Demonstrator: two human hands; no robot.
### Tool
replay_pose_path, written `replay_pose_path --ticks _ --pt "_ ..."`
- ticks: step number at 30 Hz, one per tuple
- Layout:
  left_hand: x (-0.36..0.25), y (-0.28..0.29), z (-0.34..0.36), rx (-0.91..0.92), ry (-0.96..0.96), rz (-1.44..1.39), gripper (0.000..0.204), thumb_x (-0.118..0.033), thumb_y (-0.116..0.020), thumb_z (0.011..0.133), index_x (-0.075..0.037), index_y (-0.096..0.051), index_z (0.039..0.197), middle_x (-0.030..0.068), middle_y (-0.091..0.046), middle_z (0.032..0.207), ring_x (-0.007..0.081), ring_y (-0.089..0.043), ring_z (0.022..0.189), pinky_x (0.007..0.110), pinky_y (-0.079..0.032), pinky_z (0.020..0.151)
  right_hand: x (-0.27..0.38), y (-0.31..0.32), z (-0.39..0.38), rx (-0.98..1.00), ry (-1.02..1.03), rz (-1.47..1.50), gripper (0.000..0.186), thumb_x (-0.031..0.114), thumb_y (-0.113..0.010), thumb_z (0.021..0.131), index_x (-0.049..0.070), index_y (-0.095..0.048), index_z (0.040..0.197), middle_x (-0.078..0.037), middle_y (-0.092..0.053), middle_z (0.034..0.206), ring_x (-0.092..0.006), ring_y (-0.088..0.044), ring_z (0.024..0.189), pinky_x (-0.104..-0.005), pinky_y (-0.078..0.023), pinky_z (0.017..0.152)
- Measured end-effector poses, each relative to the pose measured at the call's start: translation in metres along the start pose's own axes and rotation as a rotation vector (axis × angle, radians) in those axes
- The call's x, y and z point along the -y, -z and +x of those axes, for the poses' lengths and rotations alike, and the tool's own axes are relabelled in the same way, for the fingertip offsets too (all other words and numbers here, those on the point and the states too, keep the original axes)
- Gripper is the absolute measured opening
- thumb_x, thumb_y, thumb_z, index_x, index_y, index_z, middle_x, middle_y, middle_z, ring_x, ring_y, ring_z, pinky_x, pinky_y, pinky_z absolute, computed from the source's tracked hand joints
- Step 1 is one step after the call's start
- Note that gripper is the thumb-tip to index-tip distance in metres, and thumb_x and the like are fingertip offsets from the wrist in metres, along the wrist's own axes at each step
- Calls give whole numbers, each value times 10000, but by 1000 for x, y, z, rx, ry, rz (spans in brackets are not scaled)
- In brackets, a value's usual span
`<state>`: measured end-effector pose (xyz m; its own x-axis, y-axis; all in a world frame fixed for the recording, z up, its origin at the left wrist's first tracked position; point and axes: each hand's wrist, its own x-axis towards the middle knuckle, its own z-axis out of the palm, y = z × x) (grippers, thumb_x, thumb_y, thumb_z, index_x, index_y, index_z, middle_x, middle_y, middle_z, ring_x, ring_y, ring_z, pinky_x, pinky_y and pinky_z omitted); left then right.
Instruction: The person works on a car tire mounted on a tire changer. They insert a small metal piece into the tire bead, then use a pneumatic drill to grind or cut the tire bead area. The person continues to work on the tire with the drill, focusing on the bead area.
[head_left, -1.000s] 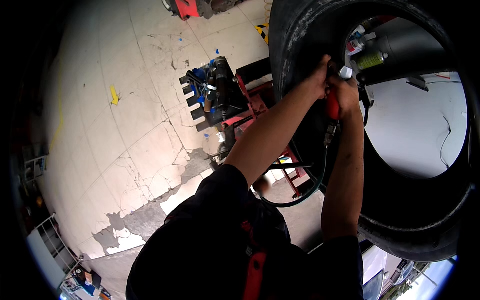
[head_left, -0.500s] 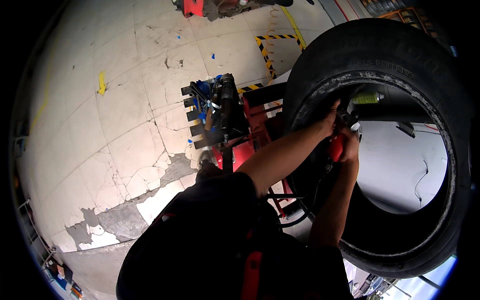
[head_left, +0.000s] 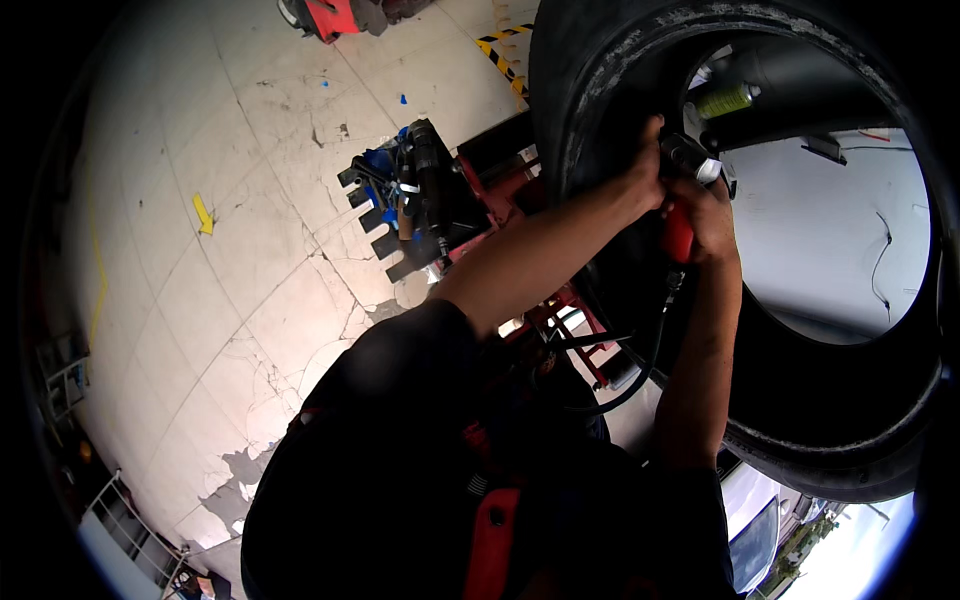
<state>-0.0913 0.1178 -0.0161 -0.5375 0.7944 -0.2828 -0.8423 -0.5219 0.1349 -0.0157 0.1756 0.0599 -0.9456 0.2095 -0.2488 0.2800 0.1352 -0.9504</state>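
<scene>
My right hand [head_left: 712, 218] is wrapped round the red handle of an air tool [head_left: 678, 238], from which a dark hose [head_left: 650, 365] runs down toward my body. The tool has a dark head with a pale round end. My left hand [head_left: 648, 172] is closed against the side of the tool head, its thumb pointing up and its other fingers mostly hidden. Both hands are at the opening of a large black tire [head_left: 570, 110] standing on my right. Scuffed grey marks run along the tire's bead, and the inside near the tool is dark.
A red metal stand [head_left: 495, 190] is beside the tire. Attached to it is a black tray [head_left: 385, 235] crowded with hand tools. A green spray can [head_left: 728, 100] and a white surface [head_left: 820, 235] show through the tire. A yellow arrow [head_left: 203, 215] marks the cracked tiled floor.
The view has shifted and turned, so the tire sits higher and the tray farther left. Both hands remain at the air tool, its red handle now more upright in the picture.
</scene>
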Motion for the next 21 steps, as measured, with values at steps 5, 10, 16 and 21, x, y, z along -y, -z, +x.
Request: replay_pose_path --ticks 5,10,16,21 --pt "1 -6 2 -63 -43 -6 674 -694 -302 837 -106 -613 943 67 -634 919 202 -561 852 381 -448 601 -7 9 11 -19 -45 -28 244 96 -572 748 -2 -573 971 -61 -588 755 -148 -542 585 -272 -454 536" --pt "2 6 25 -163 -148 69 625 -669 -282 857 -133 -603 859 42 -616 837 176 -534 771 351 -405 540 -15 4 23 -24 -99 -26 194 134 -561 764 20 -569 921 -66 -564 702 -164 -547 585 -288 -452 544" --pt "2 -3 -2 -29 -72 19 655 -673 -254 861 -118 -600 852 36 -614 810 171 -549 759 354 -381 472 8 1 3 11 -84 -90 170 129 -554 758 25 -561 893 -54 -553 667 -156 -537 563 -277 -445 534" --pt "3 0 23 -107 -168 -94 689 -688 -240 854 -103 -601 898 31 -612 800 170 -549 744 365 -373 436 -1 1 30 -50 -123 -35 181 96 -547 757 21 -571 920 -66 -563 722 -158 -545 609 -276 -445 545"
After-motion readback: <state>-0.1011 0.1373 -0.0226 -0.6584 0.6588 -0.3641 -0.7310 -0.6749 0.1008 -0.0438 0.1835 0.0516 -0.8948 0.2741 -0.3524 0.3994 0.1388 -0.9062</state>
